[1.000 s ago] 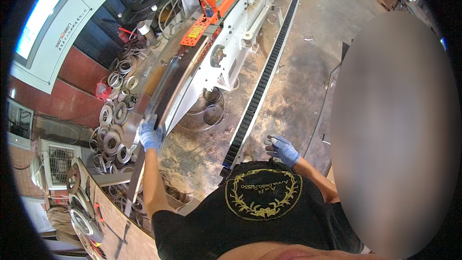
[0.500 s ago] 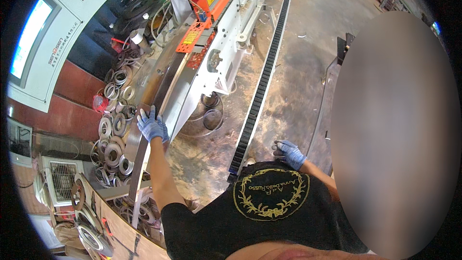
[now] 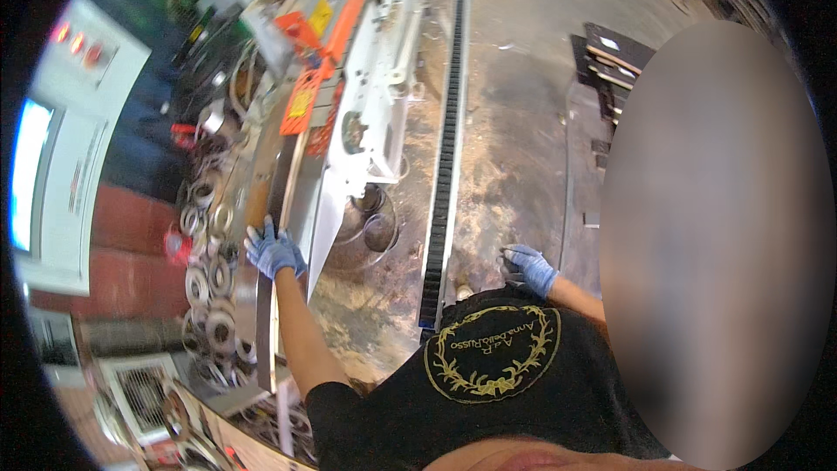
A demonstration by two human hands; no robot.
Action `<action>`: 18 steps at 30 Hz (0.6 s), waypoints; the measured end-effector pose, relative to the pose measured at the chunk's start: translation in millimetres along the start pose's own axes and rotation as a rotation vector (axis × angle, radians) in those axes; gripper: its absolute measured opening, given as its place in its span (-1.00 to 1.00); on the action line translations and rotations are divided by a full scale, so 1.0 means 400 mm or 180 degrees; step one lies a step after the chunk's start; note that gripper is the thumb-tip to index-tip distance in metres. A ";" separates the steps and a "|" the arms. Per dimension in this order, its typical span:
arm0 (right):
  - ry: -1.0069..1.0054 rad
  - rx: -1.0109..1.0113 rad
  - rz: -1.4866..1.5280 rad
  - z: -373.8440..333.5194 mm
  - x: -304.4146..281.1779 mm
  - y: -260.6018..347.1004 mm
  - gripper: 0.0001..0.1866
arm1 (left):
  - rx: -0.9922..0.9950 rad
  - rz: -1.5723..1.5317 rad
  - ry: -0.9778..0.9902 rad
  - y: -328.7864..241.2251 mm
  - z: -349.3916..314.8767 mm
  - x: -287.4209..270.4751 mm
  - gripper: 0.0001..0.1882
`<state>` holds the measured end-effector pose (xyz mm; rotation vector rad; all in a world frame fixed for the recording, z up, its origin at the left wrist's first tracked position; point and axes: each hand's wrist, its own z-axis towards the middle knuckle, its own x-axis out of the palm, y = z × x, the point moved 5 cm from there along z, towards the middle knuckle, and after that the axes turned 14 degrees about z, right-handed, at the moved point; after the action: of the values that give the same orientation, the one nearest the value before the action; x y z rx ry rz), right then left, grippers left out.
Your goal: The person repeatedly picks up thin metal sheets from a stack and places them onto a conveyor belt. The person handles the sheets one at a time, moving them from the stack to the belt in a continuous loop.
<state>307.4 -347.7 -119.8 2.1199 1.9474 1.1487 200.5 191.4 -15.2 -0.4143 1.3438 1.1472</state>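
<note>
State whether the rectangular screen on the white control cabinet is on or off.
On: the rectangular grey-framed screen glows bright white, bluish at its left edge, on the white control cabinet.

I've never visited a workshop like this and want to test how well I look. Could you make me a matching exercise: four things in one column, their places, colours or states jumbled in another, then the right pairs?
Things
1. Left hand
2. Right hand
3. Long track on the floor
4. Screen

Places, colours or states
A. Glowing bright at the far left of the picture
B. Out over the floor, touching neither machine nor track
C. Black between pale rails
D. On a long dark panel beside the machine

Right pairs: 1-D, 2-B, 3-C, 4-A
</note>
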 end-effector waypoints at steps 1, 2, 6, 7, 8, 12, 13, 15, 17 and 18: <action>-0.0084 -0.0112 0.0051 0.011 -0.035 -0.006 -0.70 | 0.0034 0.0028 0.0031 -0.028 0.012 -0.011 -0.51; -0.0175 -0.0176 -0.0051 0.004 -0.049 0.003 -0.70 | 0.0002 0.0154 0.0022 -0.038 0.027 0.000 -0.50; -0.0553 -0.0462 0.0148 -0.008 -0.154 0.013 -0.70 | 0.0050 0.0477 0.0074 -0.126 0.087 -0.021 -0.51; -0.0643 -0.0473 0.0266 -0.014 -0.189 0.021 -0.71 | -0.0018 0.0317 0.0274 -0.152 0.099 -0.044 -0.52; -0.0266 -0.0306 0.0527 0.015 -0.252 0.008 -0.77 | -0.0125 0.0415 0.0160 -0.160 0.117 -0.030 -0.53; -0.1308 -0.0896 0.0894 0.016 -0.447 0.087 -0.82 | 0.0628 -0.0244 -0.1239 -0.318 0.034 -0.097 -0.52; -0.1597 -0.0871 0.1064 0.036 -0.540 0.089 -0.78 | 0.1050 -0.0656 -0.1511 -0.382 -0.027 -0.150 -0.50; -0.1925 -0.0980 0.1843 0.014 -0.580 0.164 -0.61 | 0.1299 -0.1600 -0.1371 -0.441 -0.139 -0.171 -0.47; -0.2514 -0.1361 0.2195 0.029 -0.682 0.202 -0.50 | 0.2017 -0.2495 -0.2174 -0.507 -0.282 -0.265 -0.53; -0.2954 -0.1588 0.2200 0.048 -0.754 0.209 -0.52 | 0.2360 -0.2395 -0.2164 -0.535 -0.354 -0.336 -0.52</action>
<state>407.6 -620.6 -237.1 2.3843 0.4999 0.4084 324.1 -70.5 -7.8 0.0431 0.7922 0.0845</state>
